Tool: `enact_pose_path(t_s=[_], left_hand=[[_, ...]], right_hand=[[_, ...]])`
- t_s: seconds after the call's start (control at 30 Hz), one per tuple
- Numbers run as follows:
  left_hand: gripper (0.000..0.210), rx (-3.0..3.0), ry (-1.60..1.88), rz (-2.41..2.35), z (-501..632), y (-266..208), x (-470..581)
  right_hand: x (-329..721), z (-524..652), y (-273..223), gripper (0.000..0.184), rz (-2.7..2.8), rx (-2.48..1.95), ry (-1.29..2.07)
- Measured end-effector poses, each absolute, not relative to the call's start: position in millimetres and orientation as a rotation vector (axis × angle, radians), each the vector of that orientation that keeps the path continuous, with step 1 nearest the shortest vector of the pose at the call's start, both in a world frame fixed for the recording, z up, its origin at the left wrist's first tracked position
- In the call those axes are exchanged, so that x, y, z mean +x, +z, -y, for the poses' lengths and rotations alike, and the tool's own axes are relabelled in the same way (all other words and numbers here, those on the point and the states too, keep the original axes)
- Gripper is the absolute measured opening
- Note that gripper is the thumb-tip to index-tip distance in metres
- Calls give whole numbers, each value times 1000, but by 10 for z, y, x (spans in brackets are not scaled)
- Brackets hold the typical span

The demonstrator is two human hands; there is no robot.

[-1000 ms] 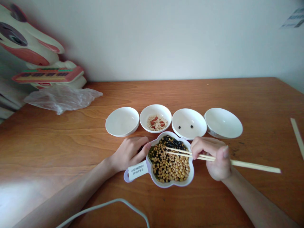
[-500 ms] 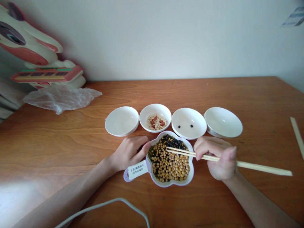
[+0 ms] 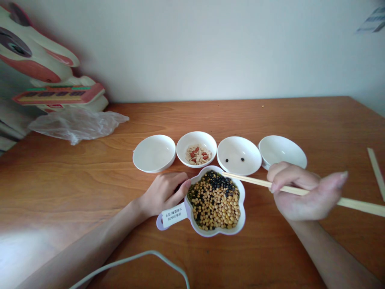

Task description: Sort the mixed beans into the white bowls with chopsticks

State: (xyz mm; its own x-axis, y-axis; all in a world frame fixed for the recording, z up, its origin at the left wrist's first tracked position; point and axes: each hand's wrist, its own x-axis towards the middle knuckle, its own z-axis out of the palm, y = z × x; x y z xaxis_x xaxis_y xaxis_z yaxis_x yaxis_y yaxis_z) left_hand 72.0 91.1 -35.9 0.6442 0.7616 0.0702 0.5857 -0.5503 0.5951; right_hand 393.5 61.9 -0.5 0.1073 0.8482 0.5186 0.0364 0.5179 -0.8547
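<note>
A white flower-shaped dish (image 3: 242,220) with a lilac edge and a labelled handle holds mixed yellow soybeans (image 3: 227,206), black beans (image 3: 221,182) and small green beans. My left hand (image 3: 165,193) grips its left rim between thumb and fingers. In my right hand (image 3: 303,194) is a pair of chopsticks (image 3: 252,180), tips nearly together over the dish's far rim; whether they pinch a bean is too small to tell. Just beyond stands a white bowl (image 3: 239,148) with two black beans in it. Another bowl (image 3: 186,142) contains pale seeds and red-brown peanuts.
At the row's ends stand a left white bowl (image 3: 154,152) and a right white bowl (image 3: 281,150), partly behind my right hand. A cable (image 3: 147,253) curves across the front. A plastic bag (image 3: 78,124) and toy keyboard (image 3: 60,95) sit back left; a pale stick (image 3: 375,172) lies right.
My right hand has moved right and slightly up with the chopsticks. Their tips have gone from among the beans to the dish's far rim. The left hand and dish stay put.
</note>
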Motion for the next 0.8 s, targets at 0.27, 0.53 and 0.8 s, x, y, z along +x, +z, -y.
enact_pose_path(t_s=[0.27,0.53,0.8], left_hand=[[36,2333,457,-1047,-911,-358,733],[35,2312,435,-1061,-903,-344,737],[35,2301,430,-1051,-918,-354,739]], right_hand=[[3875,-636,-1,79,1538,-859,792],[3843,-611,-114,75,1727,-895,683],[3894,-634,-208,73,1643,-916,736]])
